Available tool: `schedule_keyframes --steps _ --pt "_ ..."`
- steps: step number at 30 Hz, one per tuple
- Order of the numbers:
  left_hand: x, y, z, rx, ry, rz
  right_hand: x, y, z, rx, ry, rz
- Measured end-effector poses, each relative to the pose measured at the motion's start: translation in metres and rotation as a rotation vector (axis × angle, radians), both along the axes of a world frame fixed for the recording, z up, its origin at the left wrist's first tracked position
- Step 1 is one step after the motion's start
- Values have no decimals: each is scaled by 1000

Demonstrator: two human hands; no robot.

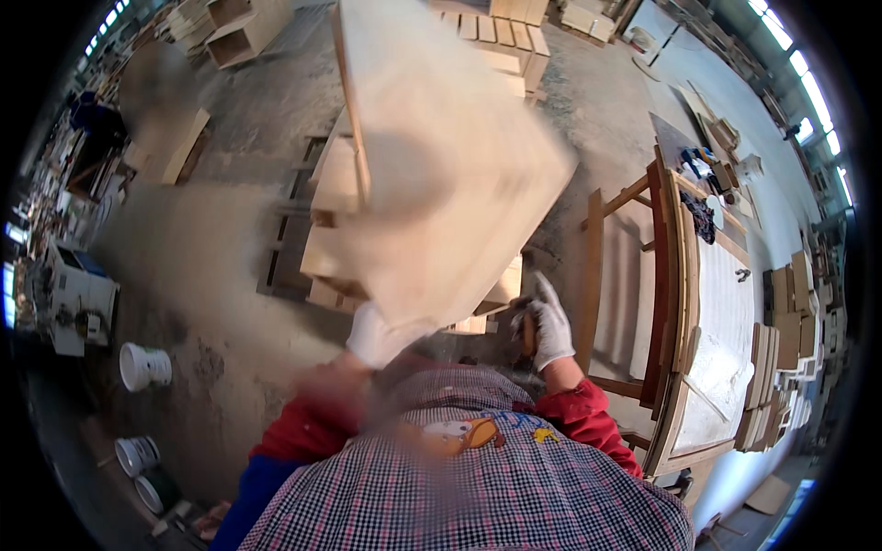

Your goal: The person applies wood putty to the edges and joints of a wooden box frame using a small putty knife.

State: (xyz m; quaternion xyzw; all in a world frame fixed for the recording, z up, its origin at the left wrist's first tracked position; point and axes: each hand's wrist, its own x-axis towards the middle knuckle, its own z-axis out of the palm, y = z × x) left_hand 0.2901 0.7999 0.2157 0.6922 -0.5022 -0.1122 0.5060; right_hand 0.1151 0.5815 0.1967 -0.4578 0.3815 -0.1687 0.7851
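A large pale wooden panel (459, 193), smeared by motion, stands tilted in front of me. Whether it is a single board or one face of a box I cannot tell. My left hand (381, 336), in a white glove, grips its lower near edge, with the fingers partly hidden. Right of the panel, apart from it, is my white-gloved right hand (551, 329). One finger there points forward, while the hand holds a small brown tool (527, 332) whose kind is unclear. Beneath and behind the panel, pale wooden boxes (333, 253) rest on a dark pallet (287, 253).
A wood-framed worktable (717, 386) stands close on my right, with cloth (700, 219) at its far end. Stacked boards (763, 367) lie beyond it. White buckets (145, 366) and a white machine (81, 298) are on the left. More wooden boxes (246, 35) stand farther back.
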Motion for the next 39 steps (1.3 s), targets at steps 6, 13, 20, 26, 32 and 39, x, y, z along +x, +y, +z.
schedule_keyframes --steps 6,13,20,26,32,39 --pt "14 -52 81 -431 805 44 -11 15 76 -329 -257 80" --pt "45 -91 125 -512 722 104 3 47 105 -1280 -125 487" --pt "52 -91 114 -554 529 80 23 66 120 -1350 -108 603" --pt "51 -94 112 -631 595 103 29 78 122 -1346 -40 628" --pt "50 -95 116 -598 804 84 36 85 118 -1349 -14 584" --pt "50 -95 116 -620 837 69 36 88 117 -1343 -41 564"
